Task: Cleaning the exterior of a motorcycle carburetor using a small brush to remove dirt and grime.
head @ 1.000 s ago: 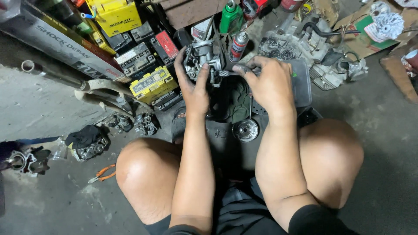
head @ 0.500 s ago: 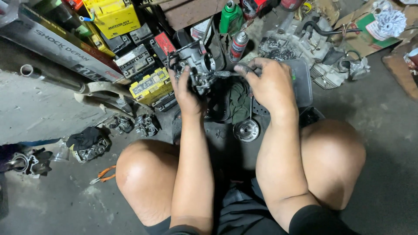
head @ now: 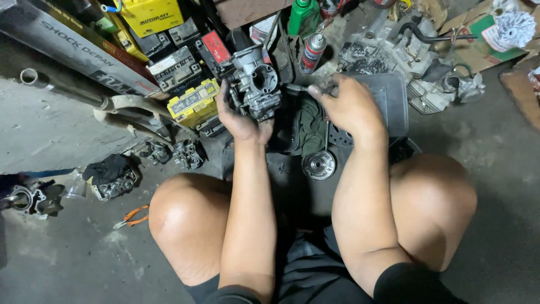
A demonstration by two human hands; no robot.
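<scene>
Carburettor [head: 256, 84] sat clasped in your left hand [head: 239, 115]; your right hand [head: 346, 107] pinched a screwdriver [head: 298, 89] pointed toward it.

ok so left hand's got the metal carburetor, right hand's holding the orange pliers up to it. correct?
Not quite. In the head view the left hand does hold the metal carburetor, but the right hand holds a thin dark tool up to it, not the pliers. The orange pliers lie on the floor by the person's left knee.

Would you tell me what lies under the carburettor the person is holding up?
The left hand cradles the carburettor from below. Beneath lies a dark tray with a green rag; the palm hides the carburettor's underside.
</scene>
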